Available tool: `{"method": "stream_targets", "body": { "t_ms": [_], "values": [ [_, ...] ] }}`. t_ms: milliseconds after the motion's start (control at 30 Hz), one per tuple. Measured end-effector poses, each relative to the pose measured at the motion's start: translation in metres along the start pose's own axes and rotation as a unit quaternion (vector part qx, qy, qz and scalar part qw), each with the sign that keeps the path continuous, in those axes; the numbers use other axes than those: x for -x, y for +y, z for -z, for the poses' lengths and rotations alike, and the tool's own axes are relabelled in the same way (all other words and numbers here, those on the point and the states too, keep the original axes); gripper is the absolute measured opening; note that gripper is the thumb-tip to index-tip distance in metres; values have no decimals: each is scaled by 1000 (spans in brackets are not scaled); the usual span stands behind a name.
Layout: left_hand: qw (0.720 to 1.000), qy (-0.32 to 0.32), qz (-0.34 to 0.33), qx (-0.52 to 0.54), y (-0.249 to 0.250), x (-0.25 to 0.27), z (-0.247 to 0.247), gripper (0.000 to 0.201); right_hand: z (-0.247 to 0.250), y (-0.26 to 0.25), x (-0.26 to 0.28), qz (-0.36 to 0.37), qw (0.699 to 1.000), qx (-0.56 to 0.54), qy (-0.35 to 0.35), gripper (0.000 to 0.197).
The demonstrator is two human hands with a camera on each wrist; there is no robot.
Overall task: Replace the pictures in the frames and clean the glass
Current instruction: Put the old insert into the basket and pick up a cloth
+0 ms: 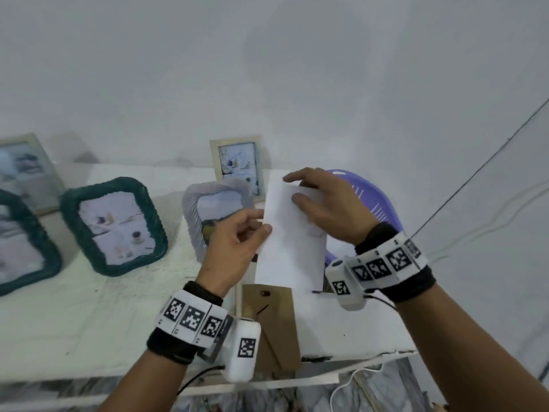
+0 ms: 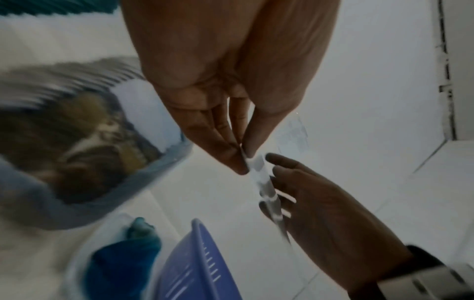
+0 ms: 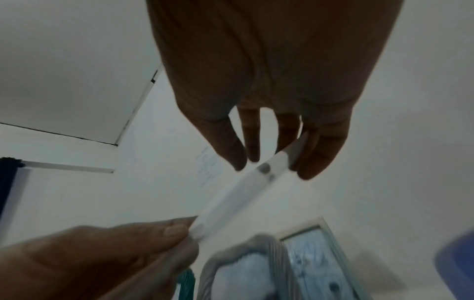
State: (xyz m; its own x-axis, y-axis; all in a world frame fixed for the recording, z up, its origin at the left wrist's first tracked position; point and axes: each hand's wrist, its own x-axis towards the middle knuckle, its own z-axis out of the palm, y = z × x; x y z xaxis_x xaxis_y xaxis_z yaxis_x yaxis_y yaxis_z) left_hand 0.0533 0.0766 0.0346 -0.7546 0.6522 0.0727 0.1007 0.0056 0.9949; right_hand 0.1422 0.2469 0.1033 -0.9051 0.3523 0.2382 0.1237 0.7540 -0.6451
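A white sheet (image 1: pixel 292 242), a picture seen from its blank back, is held upright above the table's right part. My left hand (image 1: pixel 261 224) pinches its left edge between thumb and fingers; the left wrist view shows that pinch (image 2: pixel 243 160) on the thin sheet edge (image 2: pixel 259 168). My right hand (image 1: pixel 292 188) grips the top right corner, thumb on the near face and fingers over the top; in the right wrist view the sheet (image 3: pixel 231 196) runs between thumb and fingers (image 3: pixel 243 150). A brown cardboard backing (image 1: pixel 273 322) lies on the table below.
On the white-clothed table (image 1: pixel 89 307) stand a teal woven frame (image 1: pixel 114 227), a grey ribbed frame (image 1: pixel 193 209), a pale wooden frame (image 1: pixel 237 165), and two more frames at far left. A purple basket (image 1: pixel 374 200) sits behind my right hand. A blue cloth (image 2: pixel 123 263) lies nearby.
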Motion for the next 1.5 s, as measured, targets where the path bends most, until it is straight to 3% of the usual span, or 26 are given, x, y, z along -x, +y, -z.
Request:
{"method": "stream_targets", "body": {
  "t_ms": [100,233,367,500,600,733,967,1200,1333,1433,1500],
  "values": [
    [1000,16,20,6,-13,15,32,18,-43,2,20,-75,993,-54,76,43],
    [995,40,82,28,-34,34,67,14,-102,-4,60,-219,937,-271,15,36],
    [991,28,122,-43,-67,53,97,9,-142,-6,91,-229,925,-302,2,29],
    [972,32,54,-226,-100,72,134,15,-167,-10,110,-221,940,-259,-17,32],
    [958,-33,15,-285,-118,85,153,29,-183,-11,120,-214,961,-172,-27,31],
    [951,-84,-19,-297,-140,99,165,46,-198,-11,124,-251,965,-61,-49,31],
    [936,-67,-70,-339,-157,104,167,44,-205,-40,123,-236,959,134,-82,36],
    [933,-66,-79,-344,-160,104,167,45,-223,-40,128,-219,956,181,-71,46],
    [933,-64,-81,-345,-162,104,167,46,-213,-33,133,-185,968,167,-15,30],
    [934,-61,-81,-343,-163,105,167,47,-200,-22,137,-207,956,206,15,30],
    [936,-57,-84,-339,-164,105,167,45,-192,-15,141,-243,935,256,-7,38]
  ]
}}
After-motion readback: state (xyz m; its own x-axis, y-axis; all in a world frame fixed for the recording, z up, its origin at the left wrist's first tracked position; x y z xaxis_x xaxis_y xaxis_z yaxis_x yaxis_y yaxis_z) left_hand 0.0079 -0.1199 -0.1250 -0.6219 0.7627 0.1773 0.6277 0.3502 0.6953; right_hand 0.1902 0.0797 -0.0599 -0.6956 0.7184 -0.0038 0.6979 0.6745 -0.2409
